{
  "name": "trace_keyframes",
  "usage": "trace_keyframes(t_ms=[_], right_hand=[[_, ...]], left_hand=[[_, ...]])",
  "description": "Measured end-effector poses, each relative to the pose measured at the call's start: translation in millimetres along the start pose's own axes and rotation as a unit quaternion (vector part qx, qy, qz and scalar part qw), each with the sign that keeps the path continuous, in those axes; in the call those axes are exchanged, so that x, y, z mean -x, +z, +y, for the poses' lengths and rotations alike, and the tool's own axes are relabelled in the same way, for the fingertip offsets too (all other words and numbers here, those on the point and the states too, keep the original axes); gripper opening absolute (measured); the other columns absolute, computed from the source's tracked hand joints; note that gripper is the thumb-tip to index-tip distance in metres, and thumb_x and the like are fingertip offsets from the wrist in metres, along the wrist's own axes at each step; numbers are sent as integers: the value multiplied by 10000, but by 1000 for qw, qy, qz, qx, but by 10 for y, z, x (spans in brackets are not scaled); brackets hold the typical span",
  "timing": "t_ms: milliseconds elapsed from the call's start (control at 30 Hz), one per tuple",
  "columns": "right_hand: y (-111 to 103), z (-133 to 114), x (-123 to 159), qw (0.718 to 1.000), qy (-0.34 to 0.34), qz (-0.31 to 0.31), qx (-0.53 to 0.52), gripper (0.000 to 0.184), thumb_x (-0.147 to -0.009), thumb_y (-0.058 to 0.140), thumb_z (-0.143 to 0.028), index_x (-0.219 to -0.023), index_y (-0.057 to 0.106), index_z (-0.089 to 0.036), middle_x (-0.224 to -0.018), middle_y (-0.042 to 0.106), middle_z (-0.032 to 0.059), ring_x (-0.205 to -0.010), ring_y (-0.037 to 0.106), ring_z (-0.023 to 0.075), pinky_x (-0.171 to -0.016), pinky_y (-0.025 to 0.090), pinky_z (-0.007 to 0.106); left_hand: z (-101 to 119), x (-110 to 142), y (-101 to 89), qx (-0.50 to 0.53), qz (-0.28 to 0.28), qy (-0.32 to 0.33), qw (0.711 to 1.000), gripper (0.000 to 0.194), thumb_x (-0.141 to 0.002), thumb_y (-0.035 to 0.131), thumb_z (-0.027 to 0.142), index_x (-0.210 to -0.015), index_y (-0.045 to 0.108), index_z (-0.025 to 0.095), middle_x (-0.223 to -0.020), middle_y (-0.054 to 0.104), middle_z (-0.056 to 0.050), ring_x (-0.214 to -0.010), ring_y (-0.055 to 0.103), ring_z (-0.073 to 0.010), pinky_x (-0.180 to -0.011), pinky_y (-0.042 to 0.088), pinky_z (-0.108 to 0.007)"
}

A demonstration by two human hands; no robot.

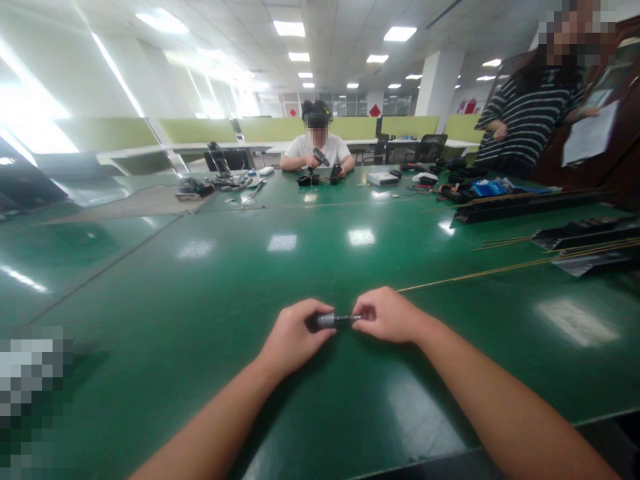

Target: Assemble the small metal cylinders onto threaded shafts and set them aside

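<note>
A small grey cylinder with a thin dark shaft lies sideways between my hands, just above the green table. Its exact kind is too small to tell. My left hand is closed around the cylinder, thumb and fingers on opposite sides, with the rear part hidden in the palm. Coming from the other side, my right hand pinches the far tip of the shaft between thumb and forefinger. A stretch of shaft shows between the two grips.
Thin brass-coloured rods run rightward from behind my right hand towards black metal channels. Across the table a seated person holds a power drill. Another person stands at right with papers. A white box lies far off.
</note>
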State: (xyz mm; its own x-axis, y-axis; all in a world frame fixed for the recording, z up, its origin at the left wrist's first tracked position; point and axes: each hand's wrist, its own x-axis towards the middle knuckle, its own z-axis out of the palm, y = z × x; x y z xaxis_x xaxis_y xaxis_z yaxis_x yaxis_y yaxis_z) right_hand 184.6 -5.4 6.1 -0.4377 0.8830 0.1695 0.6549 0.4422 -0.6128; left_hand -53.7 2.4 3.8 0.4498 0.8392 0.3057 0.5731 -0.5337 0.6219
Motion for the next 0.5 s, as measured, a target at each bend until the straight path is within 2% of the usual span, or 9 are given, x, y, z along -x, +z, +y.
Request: trace_keyframes(t_ms=[500], right_hand=[[-18,16,4,1000,0,5,8,101,-765,723,-244,-840,742,-178,-732,705,15,-622,594,117,-574,392,218]], left_hand=[[-4,1,-15,-8,3,-4,1000,236,-732,749,209,-964,714,235,-965,729,-17,-888,676,-199,-842,526,-331]])
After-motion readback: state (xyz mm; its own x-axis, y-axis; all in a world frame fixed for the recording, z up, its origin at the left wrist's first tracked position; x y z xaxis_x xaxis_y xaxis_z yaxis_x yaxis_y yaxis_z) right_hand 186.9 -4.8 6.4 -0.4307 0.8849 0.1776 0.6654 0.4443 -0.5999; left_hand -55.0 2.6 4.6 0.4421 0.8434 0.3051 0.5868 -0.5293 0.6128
